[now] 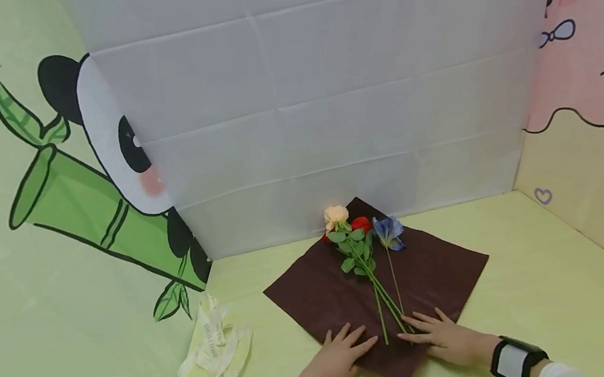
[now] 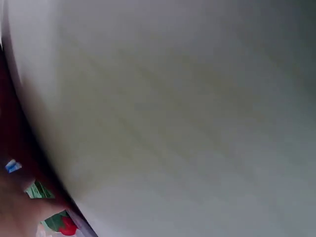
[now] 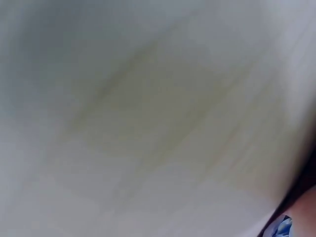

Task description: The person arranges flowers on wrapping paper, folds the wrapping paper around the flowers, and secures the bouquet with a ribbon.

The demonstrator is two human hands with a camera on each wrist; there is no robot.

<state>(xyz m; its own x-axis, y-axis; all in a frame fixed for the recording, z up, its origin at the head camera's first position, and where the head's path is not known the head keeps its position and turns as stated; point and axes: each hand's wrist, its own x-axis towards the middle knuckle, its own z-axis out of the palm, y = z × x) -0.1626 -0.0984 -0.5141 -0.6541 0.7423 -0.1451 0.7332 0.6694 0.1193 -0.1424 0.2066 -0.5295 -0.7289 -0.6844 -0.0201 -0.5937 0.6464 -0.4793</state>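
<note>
A dark maroon wrapping sheet lies cornerwise on the table. On it rest a peach rose, a red rose and a blue flower, their stems running toward the front corner. My left hand lies with fingers spread on the sheet's lower left edge. My right hand rests, fingers straight, on the lower right edge, its fingertips right at the stem ends. In the left wrist view, part of the left hand shows at the lower left; the right wrist view catches only a bit of the right hand.
A loose heap of pale printed ribbon lies at the left of the yellow table. A grey-white cloth wall rises behind the sheet. Side panels carry a panda with bamboo on the left and a pink cartoon animal on the right.
</note>
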